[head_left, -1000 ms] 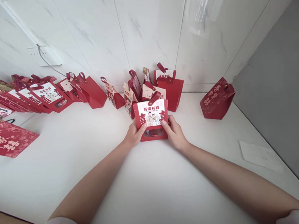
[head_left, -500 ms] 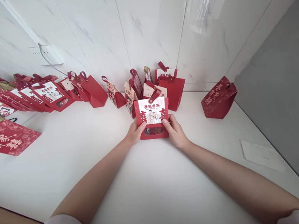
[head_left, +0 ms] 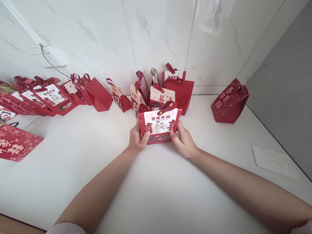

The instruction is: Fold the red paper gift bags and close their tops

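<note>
A red gift box (head_left: 161,122) with a white printed front, a couple drawn on it, a small clear window and a dark red ribbon handle is held at the middle of the white table. My left hand (head_left: 139,136) grips its left side, thumb on the front. My right hand (head_left: 183,140) grips the right side the same way. The fingers behind the box are hidden. Just beyond it stand a cream-topped gift box (head_left: 162,96) and a plain red gift box (head_left: 185,93).
Several gift boxes (head_left: 53,97) lean in a row along the tiled wall at left. One red box (head_left: 230,101) stands alone at right. A flat red box (head_left: 12,143) lies at left. A cardboard carton (head_left: 16,230) with red packages is at lower left. A cable (head_left: 51,64) hangs from the wall socket.
The held box has tipped back and come lower, so its front looks shorter and wider. More of the cream-topped box behind shows. Both hands keep their grip, slightly farther apart.
</note>
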`<act>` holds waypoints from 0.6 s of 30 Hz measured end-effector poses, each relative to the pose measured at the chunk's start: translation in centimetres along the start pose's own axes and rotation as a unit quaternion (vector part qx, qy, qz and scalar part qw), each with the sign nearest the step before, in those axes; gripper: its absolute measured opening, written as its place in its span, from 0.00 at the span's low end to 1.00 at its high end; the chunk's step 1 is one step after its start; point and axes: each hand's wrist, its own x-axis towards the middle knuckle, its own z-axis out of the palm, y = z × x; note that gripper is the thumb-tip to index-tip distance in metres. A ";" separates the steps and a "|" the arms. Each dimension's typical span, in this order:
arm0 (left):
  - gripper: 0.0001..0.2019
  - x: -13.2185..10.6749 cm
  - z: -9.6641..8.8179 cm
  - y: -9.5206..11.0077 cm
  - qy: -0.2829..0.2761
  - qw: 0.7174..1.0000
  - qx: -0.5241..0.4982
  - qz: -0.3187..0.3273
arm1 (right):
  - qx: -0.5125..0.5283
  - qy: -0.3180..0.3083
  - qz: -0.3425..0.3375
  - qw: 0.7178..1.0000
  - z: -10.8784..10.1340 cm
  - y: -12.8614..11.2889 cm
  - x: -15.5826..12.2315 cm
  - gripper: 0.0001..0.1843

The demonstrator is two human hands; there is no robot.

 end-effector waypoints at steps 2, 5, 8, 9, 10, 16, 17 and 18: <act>0.26 0.2 0.4 0.2 0.042 0.998 -0.042 -0.021 | 0.013 0.011 -0.013 1.000 0.0 -0.2 0.0 0.20; 0.26 0.9 1.5 1.3 0.116 0.970 -0.183 -0.106 | 0.047 0.017 -0.028 0.998 0.1 -0.3 0.1 0.28; 0.28 1.2 2.9 3.2 0.202 0.914 -0.288 -0.201 | 0.088 -0.007 -0.022 0.996 0.4 -0.2 0.1 0.42; 0.28 0.9 3.4 3.9 0.215 0.900 -0.307 -0.223 | 0.100 -0.020 -0.021 0.995 0.4 -0.2 0.1 0.45; 0.29 0.5 4.1 4.5 0.212 0.889 -0.325 -0.244 | 0.107 -0.030 -0.023 0.994 0.4 -0.2 0.1 0.45; 0.24 -2.5 6.6 6.1 0.053 0.817 -0.436 -0.374 | 0.092 0.041 -0.062 0.993 0.1 -0.3 0.2 0.41; 0.22 -2.6 6.6 5.8 0.036 0.810 -0.448 -0.376 | 0.089 0.055 -0.062 0.993 0.1 -0.4 0.3 0.41; 0.20 -2.6 6.4 5.5 0.018 0.804 -0.459 -0.376 | 0.085 0.063 -0.058 0.993 0.0 -0.4 0.3 0.41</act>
